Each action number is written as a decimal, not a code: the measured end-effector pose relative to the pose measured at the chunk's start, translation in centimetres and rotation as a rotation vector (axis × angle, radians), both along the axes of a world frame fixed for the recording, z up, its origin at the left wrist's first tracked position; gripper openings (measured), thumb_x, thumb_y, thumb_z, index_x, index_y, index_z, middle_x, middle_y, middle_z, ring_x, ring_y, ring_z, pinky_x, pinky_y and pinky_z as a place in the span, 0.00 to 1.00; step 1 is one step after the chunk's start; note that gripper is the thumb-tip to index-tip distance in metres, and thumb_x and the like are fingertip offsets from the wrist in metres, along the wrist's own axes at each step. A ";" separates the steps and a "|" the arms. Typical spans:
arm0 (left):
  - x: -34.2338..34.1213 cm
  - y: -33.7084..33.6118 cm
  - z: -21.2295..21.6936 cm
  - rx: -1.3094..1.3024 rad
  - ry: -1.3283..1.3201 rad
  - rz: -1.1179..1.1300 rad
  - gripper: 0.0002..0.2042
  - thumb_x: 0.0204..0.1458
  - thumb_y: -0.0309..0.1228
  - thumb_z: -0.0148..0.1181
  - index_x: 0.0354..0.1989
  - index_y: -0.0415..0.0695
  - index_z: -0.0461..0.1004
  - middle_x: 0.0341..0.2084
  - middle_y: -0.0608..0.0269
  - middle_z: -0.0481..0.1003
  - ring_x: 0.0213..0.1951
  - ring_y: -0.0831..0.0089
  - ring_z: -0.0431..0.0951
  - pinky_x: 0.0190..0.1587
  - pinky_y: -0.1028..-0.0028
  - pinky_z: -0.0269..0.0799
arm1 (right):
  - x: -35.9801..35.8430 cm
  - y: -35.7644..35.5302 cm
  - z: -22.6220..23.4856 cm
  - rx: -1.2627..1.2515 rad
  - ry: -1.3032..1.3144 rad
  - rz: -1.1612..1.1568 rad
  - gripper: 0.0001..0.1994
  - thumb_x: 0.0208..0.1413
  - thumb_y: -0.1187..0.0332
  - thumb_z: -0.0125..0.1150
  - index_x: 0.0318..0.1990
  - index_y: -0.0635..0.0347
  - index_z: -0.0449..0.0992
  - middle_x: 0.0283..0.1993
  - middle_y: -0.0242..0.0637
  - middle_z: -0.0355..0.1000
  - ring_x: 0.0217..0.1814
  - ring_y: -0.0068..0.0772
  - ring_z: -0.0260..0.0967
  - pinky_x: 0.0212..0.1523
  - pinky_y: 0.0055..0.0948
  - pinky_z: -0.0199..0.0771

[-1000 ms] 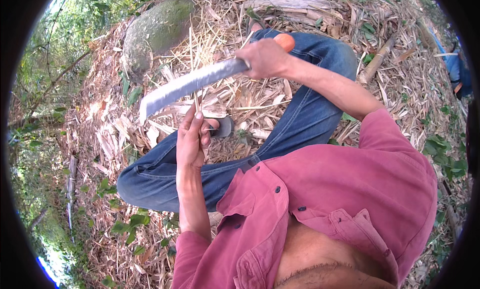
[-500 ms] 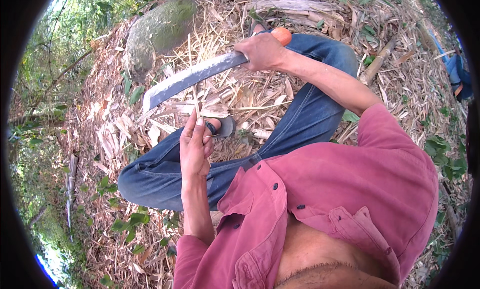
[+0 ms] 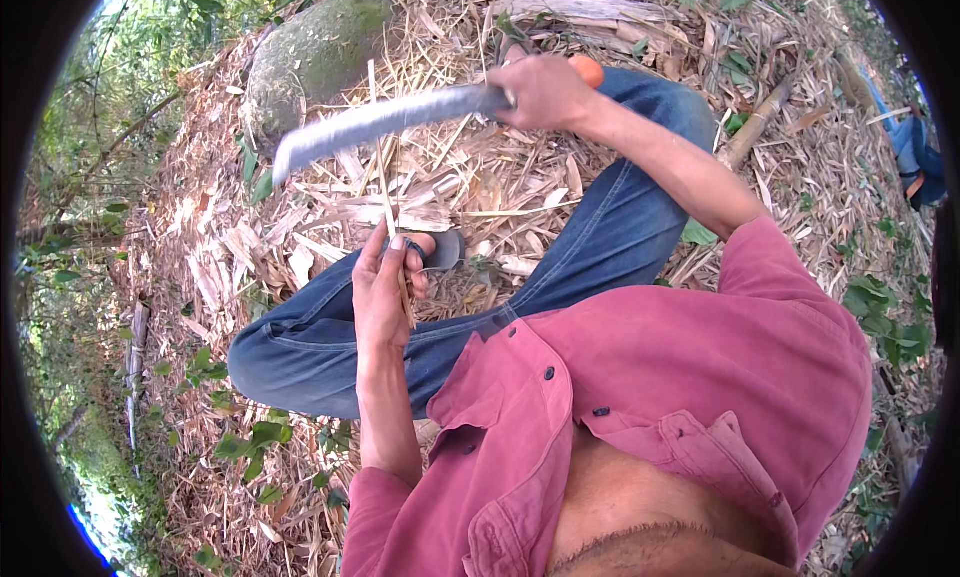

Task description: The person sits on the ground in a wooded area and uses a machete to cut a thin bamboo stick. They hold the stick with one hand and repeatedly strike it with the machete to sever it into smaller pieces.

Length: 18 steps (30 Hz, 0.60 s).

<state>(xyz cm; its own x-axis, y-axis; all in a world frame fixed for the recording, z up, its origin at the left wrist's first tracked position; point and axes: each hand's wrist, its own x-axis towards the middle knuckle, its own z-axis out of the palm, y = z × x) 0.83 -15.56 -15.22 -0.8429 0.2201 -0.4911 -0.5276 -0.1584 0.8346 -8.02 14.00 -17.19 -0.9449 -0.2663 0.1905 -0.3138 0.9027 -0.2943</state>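
My right hand (image 3: pixel 540 92) is closed round the handle of a machete, its orange handle end showing past my fist. The long grey machete blade (image 3: pixel 385 120) reaches left from the fist, a little blurred. Between thumb and fingers, my left hand (image 3: pixel 387 282) pinches a thin pale split stick (image 3: pixel 385 192), which looks like bamboo. Its upper part stands away from me and passes by the blade; whether the two touch I cannot tell. The stick's lower end shows below my fingers.
A mossy boulder (image 3: pixel 315 62) lies at the far left. My crossed legs in blue jeans (image 3: pixel 610 227) frame ground strewn with dry leaves and pale shavings. A weathered log (image 3: pixel 590 15) lies at the back, a blue bag (image 3: pixel 915 152) at the far right. Green plants grow on the left.
The machete has moved up and away, its tip now farther from my left hand. More of the stick shows, above and below my left fingers.
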 end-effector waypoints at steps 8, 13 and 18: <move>-1.0 0.5 -0.3 -0.029 0.081 -0.047 0.22 0.59 0.30 0.53 0.61 0.40 0.60 0.18 0.73 0.65 0.12 0.89 0.57 0.11 0.88 0.47 | 2.2 -2.7 -1.9 -0.052 0.097 0.159 0.10 0.39 0.63 0.65 0.26 0.55 0.72 0.22 0.37 0.71 0.26 0.42 0.73 0.26 0.38 0.72; 0.8 0.5 0.5 -0.051 0.054 -0.038 0.21 0.59 0.28 0.51 0.61 0.38 0.61 0.20 0.74 0.66 0.17 0.92 0.56 0.14 0.90 0.49 | 0.4 -1.4 -0.9 -0.037 -0.010 0.026 0.09 0.42 0.62 0.64 0.26 0.55 0.72 0.21 0.37 0.72 0.25 0.42 0.74 0.27 0.40 0.72; 2.2 -0.4 0.1 0.000 0.052 -0.123 0.20 0.59 0.28 0.51 0.59 0.37 0.63 0.21 0.73 0.68 0.17 0.91 0.58 0.14 0.90 0.53 | -1.9 1.6 -1.2 0.001 -0.009 -0.158 0.16 0.43 0.53 0.64 0.30 0.57 0.76 0.22 0.43 0.72 0.28 0.45 0.74 0.32 0.43 0.73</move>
